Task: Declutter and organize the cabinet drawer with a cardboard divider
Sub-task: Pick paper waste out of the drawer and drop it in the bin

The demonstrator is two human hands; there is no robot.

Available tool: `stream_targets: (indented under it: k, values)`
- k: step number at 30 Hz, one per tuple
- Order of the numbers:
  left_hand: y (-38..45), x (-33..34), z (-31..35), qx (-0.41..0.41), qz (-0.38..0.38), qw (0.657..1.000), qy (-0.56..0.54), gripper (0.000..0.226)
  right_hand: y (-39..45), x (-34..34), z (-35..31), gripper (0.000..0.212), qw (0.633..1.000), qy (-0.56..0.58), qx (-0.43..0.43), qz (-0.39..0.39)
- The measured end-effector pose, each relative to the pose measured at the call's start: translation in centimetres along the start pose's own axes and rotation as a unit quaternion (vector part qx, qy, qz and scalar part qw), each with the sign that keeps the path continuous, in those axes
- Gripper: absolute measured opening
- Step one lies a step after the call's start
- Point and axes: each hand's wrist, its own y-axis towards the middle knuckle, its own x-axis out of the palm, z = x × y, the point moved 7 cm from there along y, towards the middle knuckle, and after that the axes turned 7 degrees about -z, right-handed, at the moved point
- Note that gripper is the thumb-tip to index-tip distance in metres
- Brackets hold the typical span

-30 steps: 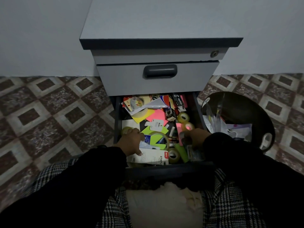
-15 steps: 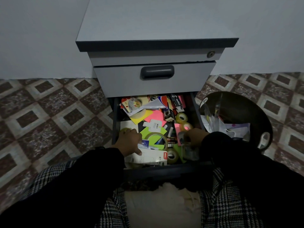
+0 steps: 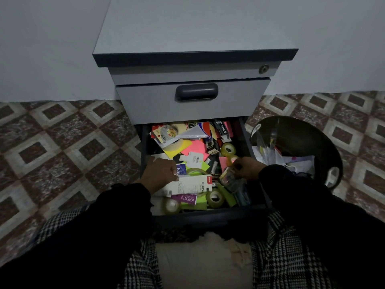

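Open dark-walled cabinet drawer [image 3: 243, 130] of stationery | left hand [image 3: 161, 173] inside, palm down, fingers relaxed on white staples box [image 3: 187, 185] | right hand [image 3: 246, 167] inside, fingers curled, gripping small clear plastic container [image 3: 228, 179]

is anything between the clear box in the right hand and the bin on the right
Only the drawer's right wall lies between them. The right hand pinches the small clear box low among the clutter, so it would likely have to lift over that wall to reach the dark bin, whose mouth looks open.
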Motion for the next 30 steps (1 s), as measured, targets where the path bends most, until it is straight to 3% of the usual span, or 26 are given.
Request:
stream_targets:
  k: [6,9,11,13,22,26,30]
  values:
    - [0.3,0.3,-0.7,-0.032,0.023,0.999,0.023,0.041,0.3,0.0,0.6,0.03,0.996,0.082,0.007,0.021]
    - [0.3,0.4,-0.5,-0.004,0.012,0.999,-0.048,0.039,0.1,0.0,0.6,0.031,0.992,0.12,0.009,0.028]
    - [0.3,0.4,-0.5,0.009,0.013,0.995,-0.098,0.026,-0.1,0.2,0.6,0.032,0.988,0.152,0.012,0.018]
    - [0.2,0.3,-0.6,0.009,0.024,0.994,-0.105,0.015,-0.4,0.4,0.5,0.028,0.985,0.171,0.018,0.009]
    - [-0.5,-1.4,0.7,-0.007,0.059,0.985,-0.16,0.016,-2.3,-1.2,0.4,0.009,0.978,0.2,-0.001,0.063]
    - [-1.0,-2.5,1.8,-0.01,0.078,0.975,-0.207,0.017,-3.2,-2.0,0.7,0.012,0.975,0.212,-0.002,0.074]
    - [-1.1,-3.3,4.0,0.017,0.086,0.97,-0.227,0.019,-4.2,-3.2,1.8,0.029,0.975,0.198,0.003,0.097]
